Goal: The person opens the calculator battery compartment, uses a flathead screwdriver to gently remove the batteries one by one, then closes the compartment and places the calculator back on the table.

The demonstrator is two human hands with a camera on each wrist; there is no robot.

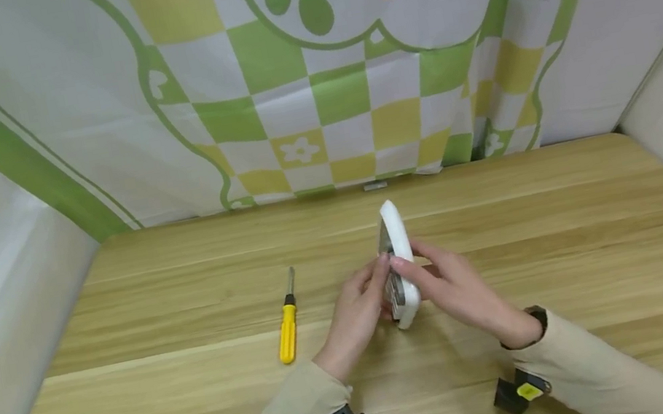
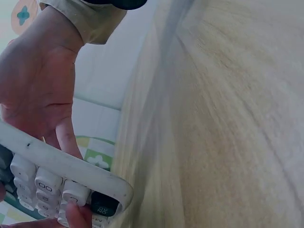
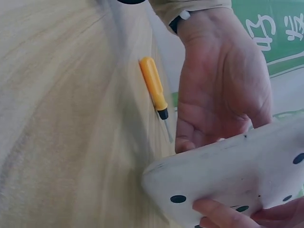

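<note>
A white calculator [image 1: 401,246] is held on edge above the table, its key side turned left. My left hand [image 1: 353,310] grips it from the left, the thumb at the front edge. My right hand [image 1: 455,285] grips it from the right, the thumb near the other thumb. In the left wrist view, white keys [image 2: 49,178] and a dark key are visible, with a left fingertip [image 2: 77,213] over the keys. The right wrist view shows the calculator's back [image 3: 223,175] with dark round feet; right fingers [image 3: 221,211] lie against it.
A yellow-handled screwdriver [image 1: 288,329] lies on the wooden table [image 1: 177,315], left of the hands, its shaft pointing away. A patterned curtain [image 1: 338,95] hangs at the table's back edge. White walls stand at both sides. Small black cameras hang under both wrists.
</note>
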